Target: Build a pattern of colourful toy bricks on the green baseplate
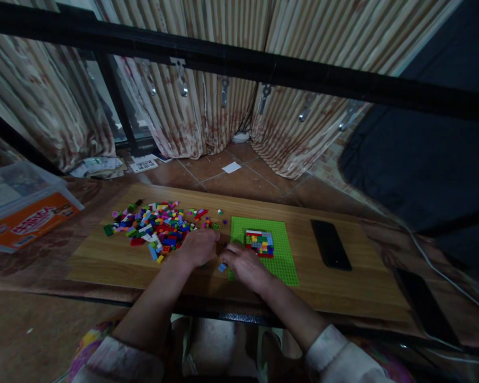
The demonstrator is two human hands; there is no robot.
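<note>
My left hand (201,248) is closed, its fingers curled at the right edge of a loose pile of toy building bricks (159,227). What its fingertips hold, if anything, is hidden. My right hand (245,264) reaches over the left edge of a green studded baseplate (281,242), fingers bent together. A light blue brick (222,267) shows right under its fingertips; whether it is gripped or lies on the board I cannot tell. Beyond that hand, a low multicoloured brick build (259,243) sits on the baseplate, with red, white and light blue along its edges.
The wooden board (367,276) carries a black phone (330,244) to the right; another dark flat device (425,306) lies past its right end. A clear plastic box (27,207) with an orange label stands at left. A black metal bar (231,58) crosses above, before striped curtains.
</note>
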